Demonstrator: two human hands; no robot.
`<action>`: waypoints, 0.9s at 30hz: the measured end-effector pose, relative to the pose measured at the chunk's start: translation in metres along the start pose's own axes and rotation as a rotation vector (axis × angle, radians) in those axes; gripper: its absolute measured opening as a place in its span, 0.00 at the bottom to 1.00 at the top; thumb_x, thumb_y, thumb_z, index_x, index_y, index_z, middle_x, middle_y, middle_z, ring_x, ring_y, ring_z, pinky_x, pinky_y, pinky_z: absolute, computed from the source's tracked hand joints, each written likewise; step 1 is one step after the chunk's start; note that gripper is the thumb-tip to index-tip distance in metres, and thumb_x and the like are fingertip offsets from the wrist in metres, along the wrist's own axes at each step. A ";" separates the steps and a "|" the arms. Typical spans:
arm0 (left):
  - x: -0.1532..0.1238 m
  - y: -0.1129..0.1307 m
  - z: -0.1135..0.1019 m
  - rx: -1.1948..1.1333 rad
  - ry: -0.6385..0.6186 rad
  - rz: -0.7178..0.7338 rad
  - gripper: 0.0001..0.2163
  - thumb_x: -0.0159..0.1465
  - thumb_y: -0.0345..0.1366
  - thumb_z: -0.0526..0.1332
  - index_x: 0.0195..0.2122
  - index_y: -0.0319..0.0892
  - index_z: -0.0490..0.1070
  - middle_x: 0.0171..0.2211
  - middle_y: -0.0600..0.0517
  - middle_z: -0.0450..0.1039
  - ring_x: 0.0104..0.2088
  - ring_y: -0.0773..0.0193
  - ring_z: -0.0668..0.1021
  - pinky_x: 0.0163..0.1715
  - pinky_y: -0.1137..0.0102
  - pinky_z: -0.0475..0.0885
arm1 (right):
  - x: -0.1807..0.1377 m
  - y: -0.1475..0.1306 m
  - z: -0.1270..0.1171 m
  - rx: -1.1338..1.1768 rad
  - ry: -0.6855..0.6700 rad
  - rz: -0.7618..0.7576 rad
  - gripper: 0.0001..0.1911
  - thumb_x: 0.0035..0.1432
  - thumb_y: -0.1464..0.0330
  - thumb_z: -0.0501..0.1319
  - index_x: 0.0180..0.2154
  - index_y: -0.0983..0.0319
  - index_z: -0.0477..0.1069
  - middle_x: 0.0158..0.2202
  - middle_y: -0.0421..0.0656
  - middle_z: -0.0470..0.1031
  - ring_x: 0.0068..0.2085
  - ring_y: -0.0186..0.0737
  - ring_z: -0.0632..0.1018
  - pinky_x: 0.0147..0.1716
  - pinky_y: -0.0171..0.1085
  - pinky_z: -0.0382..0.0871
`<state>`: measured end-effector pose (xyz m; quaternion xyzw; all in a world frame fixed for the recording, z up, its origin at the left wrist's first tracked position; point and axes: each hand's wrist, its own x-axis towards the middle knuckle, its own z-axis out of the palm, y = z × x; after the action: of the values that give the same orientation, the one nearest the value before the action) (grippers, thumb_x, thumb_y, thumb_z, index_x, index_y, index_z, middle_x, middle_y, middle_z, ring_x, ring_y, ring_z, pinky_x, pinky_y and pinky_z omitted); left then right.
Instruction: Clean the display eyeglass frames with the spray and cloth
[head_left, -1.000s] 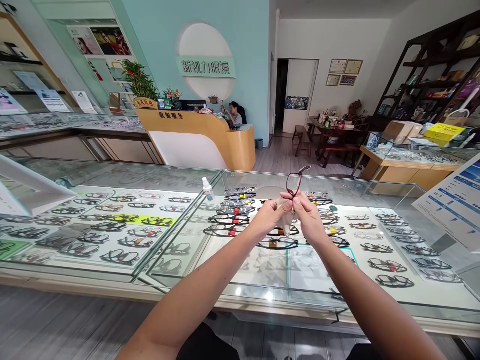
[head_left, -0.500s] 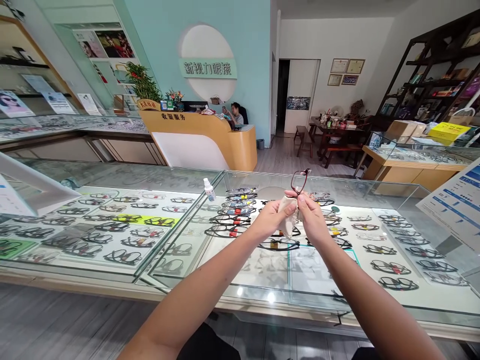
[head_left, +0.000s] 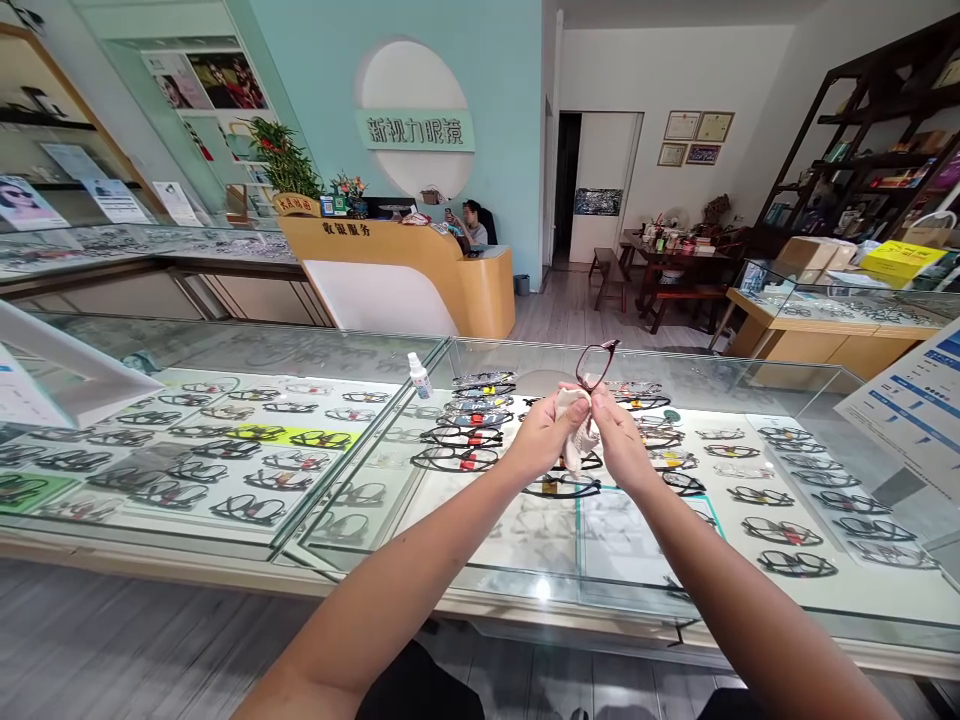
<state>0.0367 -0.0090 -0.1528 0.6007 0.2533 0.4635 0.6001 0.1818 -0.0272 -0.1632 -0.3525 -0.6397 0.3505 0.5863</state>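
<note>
A pair of dark red eyeglasses point(head_left: 596, 366) is held up over the glass showcase, one lens rim standing above my fingers. My left hand point(head_left: 546, 432) is closed around a whitish cloth point(head_left: 579, 440), which it presses against the lower part of the glasses. Close beside it, my right hand point(head_left: 619, 436) pinches the frame of the glasses; the cloth hangs between both hands. The other lens is hidden by the cloth and fingers. To the left, a small white spray bottle point(head_left: 420, 376) stands upright on the glass top.
Beneath my hands the glass showcase point(head_left: 480, 590) holds rows of eyeglasses. White information stands rise at the left point(head_left: 67, 370) and right point(head_left: 911, 410). Farther back, a person point(head_left: 474, 226) sits behind a wooden reception counter point(head_left: 487, 290). A dark wooden table point(head_left: 667, 255) stands at the back right.
The glasses have tilted and shifted slightly left in my hands. The cloth has bunched up and folded differently around the lower lens. Both hands keep their hold.
</note>
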 end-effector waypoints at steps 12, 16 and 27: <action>0.005 -0.001 -0.006 -0.010 -0.064 0.009 0.26 0.60 0.59 0.74 0.40 0.38 0.76 0.33 0.51 0.76 0.33 0.66 0.75 0.36 0.72 0.68 | 0.003 0.006 -0.006 0.279 0.101 0.203 0.23 0.68 0.44 0.62 0.46 0.54 0.84 0.44 0.45 0.79 0.47 0.48 0.76 0.50 0.46 0.71; 0.007 -0.001 -0.013 0.001 0.033 -0.009 0.27 0.59 0.59 0.74 0.42 0.39 0.75 0.33 0.51 0.76 0.31 0.67 0.74 0.32 0.73 0.68 | 0.008 0.000 -0.008 0.473 0.166 0.217 0.19 0.63 0.48 0.67 0.42 0.55 0.83 0.41 0.45 0.78 0.39 0.44 0.74 0.40 0.43 0.70; 0.008 0.009 -0.013 0.065 0.047 -0.019 0.26 0.63 0.60 0.70 0.43 0.39 0.77 0.41 0.44 0.84 0.36 0.61 0.81 0.39 0.70 0.74 | 0.014 -0.004 -0.022 0.622 0.151 0.300 0.21 0.38 0.79 0.67 0.35 0.55 0.70 0.41 0.37 0.68 0.35 0.34 0.71 0.52 0.46 0.77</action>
<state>0.0267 0.0025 -0.1440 0.6062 0.2879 0.4636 0.5785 0.2024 -0.0163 -0.1516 -0.2720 -0.3983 0.5838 0.6531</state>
